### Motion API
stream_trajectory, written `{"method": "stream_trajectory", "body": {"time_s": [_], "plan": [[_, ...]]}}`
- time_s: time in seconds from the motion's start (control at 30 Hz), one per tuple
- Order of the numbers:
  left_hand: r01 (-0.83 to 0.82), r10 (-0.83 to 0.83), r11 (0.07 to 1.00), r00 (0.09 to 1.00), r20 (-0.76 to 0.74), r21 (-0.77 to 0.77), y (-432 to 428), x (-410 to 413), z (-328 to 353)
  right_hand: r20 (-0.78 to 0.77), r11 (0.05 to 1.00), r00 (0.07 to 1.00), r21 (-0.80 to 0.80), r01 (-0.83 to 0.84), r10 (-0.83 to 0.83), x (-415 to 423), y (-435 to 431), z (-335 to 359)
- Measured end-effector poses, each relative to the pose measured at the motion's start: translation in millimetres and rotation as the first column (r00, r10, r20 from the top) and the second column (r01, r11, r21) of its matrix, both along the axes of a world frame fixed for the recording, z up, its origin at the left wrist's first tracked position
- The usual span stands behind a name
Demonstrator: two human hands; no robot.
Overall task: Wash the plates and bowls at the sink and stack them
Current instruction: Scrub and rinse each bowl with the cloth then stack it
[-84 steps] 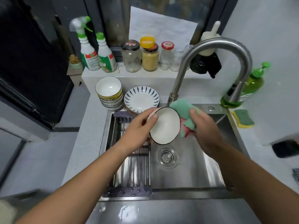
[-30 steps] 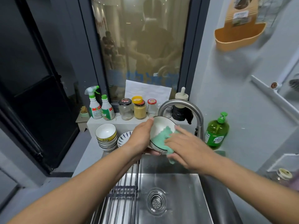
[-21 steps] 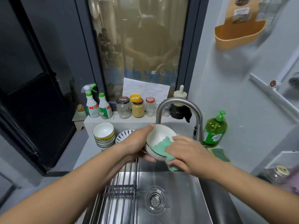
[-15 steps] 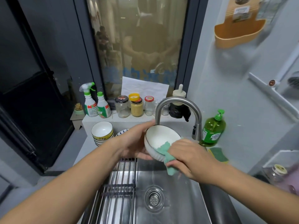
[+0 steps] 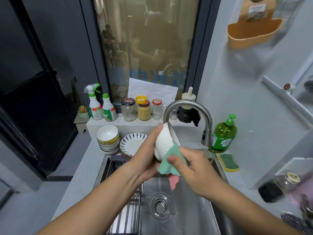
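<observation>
My left hand [image 5: 145, 160] grips a white bowl with a dark rim [image 5: 163, 141] above the steel sink [image 5: 186, 209], tipped so its mouth faces away to the right. My right hand [image 5: 194, 168] holds a green and pink cloth [image 5: 169, 164] against the bowl's outer wall and base. A stack of white bowls with yellow bands [image 5: 107, 139] stands on the counter at the back left. Beside it sits a stack of blue-patterned plates [image 5: 131, 145], partly hidden by my left hand.
The curved tap [image 5: 191, 106] arches over the bowl; no water runs. A green soap bottle [image 5: 222, 134] and a sponge [image 5: 228, 162] sit to the right. Jars and spray bottles [image 5: 101, 106] line the back ledge. A wire rack [image 5: 128, 214] covers the sink's left part.
My left hand has turned the bowl so its mouth faces away. The cloth has moved from the bowl's inside and rim to its outer wall and base.
</observation>
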State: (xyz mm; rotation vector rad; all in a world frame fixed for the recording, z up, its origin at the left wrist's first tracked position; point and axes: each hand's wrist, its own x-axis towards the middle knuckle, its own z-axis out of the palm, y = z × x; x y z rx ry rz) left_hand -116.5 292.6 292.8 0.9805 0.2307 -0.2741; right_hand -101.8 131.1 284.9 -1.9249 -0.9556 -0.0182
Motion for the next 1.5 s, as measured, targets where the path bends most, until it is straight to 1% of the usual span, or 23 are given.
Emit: {"method": "stream_trajectory", "body": {"time_s": [0.1, 0.2, 0.3, 0.4, 0.43, 0.5, 0.57, 0.6, 0.67, 0.73, 0.8, 0.83, 0.9, 0.93, 1.0, 1.07, 1.13, 1.2, 1.3, 1.37, 1.4, 1.47, 1.5], "plan": [[0.066, -0.070, 0.997, 0.989, -0.129, -0.035, 15, 5, 0, 0.327, 0.967, 0.936, -0.251, -0.048, 0.131, 11, -11, -14], [0.173, -0.181, 0.983, 0.962, -0.204, -0.057, 22, 4, -8, 0.471, 0.908, 0.842, -0.415, -0.051, 0.262, 24, -19, -13], [0.238, -0.245, 0.968, 0.965, -0.093, -0.075, 23, -2, -17, 0.364, 0.925, 0.908, -0.374, -0.062, 0.208, 21, -23, -14], [0.130, -0.131, 0.991, 0.984, 0.123, 0.012, 6, -7, -31, 0.073, 0.980, 0.997, -0.199, -0.005, 0.019, 12, -23, -11], [0.086, -0.092, 0.995, 0.985, 0.149, 0.048, 1, -7, -38, 0.000, 0.988, 1.000, -0.154, 0.000, 0.000, 8, -22, -8], [0.039, -0.040, 0.999, 0.984, 0.173, 0.013, -6, -6, -39, -0.080, 0.996, 0.997, -0.086, -0.006, -0.001, 0, -16, 1], [0.051, -0.048, 0.999, 0.985, 0.168, -0.014, -7, -5, -34, -0.072, 0.997, 0.997, -0.074, -0.006, 0.001, -5, -11, 6], [0.076, -0.068, 0.996, 0.985, 0.161, -0.043, -6, -5, -29, -0.038, 0.996, 0.999, -0.093, -0.010, 0.007, -5, -8, 7], [0.108, -0.092, 0.986, 0.988, 0.124, -0.130, -1, -2, -22, 0.161, 0.985, 0.985, -0.171, -0.025, 0.054, 1, -10, 6], [0.162, -0.156, 0.980, 0.986, 0.061, -0.120, 11, 0, -23, 0.408, 0.944, 0.894, -0.327, -0.048, 0.187, 15, -17, 4], [0.284, -0.285, 0.952, 0.958, 0.008, -0.116, 24, 2, -24, 0.529, 0.881, 0.790, -0.471, -0.031, 0.310, 26, -25, 4], [0.328, -0.329, 0.940, 0.944, 0.005, -0.095, 28, 2, -25, 0.548, 0.866, 0.767, -0.500, -0.018, 0.333, 29, -28, 4], [0.386, -0.380, 0.917, 0.922, 0.073, -0.098, 27, 1, -25, 0.524, 0.874, 0.791, -0.485, -0.028, 0.316, 30, -30, 5], [0.373, -0.354, 0.918, 0.924, 0.145, -0.138, 24, 1, -26, 0.502, 0.897, 0.817, -0.440, -0.041, 0.284, 30, -31, 6], [0.261, -0.211, 0.951, 0.940, 0.270, -0.168, 15, 3, -33, 0.426, 0.942, 0.884, -0.333, -0.044, 0.192, 25, -32, 7], [0.159, -0.130, 0.985, 0.946, 0.296, -0.074, 6, 2, -37, 0.328, 0.968, 0.939, -0.250, -0.018, 0.102, 17, -32, 7], [0.120, -0.108, 0.992, 0.962, 0.251, -0.035, 0, 0, -37, 0.249, 0.976, 0.967, -0.218, 0.000, 0.056, 9, -27, 9], [0.102, -0.096, 0.995, 0.980, 0.173, -0.024, -1, -2, -30, 0.239, 0.974, 0.967, -0.226, -0.033, 0.088, 7, -25, 12], [0.151, -0.146, 0.982, 0.988, 0.055, -0.111, 2, -2, -22, 0.381, 0.913, 0.880, -0.387, -0.126, 0.283, 21, -35, 12], [0.224, -0.226, 0.969, 0.974, -0.013, -0.104, 9, 1, -20, 0.468, 0.855, 0.812, -0.513, -0.071, 0.348, 35, -45, 10], [0.269, -0.274, 0.957, 0.961, -0.033, -0.108, 12, 3, -18, 0.454, 0.839, 0.815, -0.539, -0.072, 0.361, 38, -48, 9], [0.343, -0.351, 0.931, 0.935, -0.048, -0.129, 14, 4, -19, 0.282, 0.862, 0.904, -0.483, -0.156, 0.322, 34, -47, 12], [0.375, -0.383, 0.915, 0.924, -0.024, -0.150, 14, 4, -19, 0.077, 0.900, 0.960, -0.375, -0.221, 0.268, 30, -46, 16]]}}
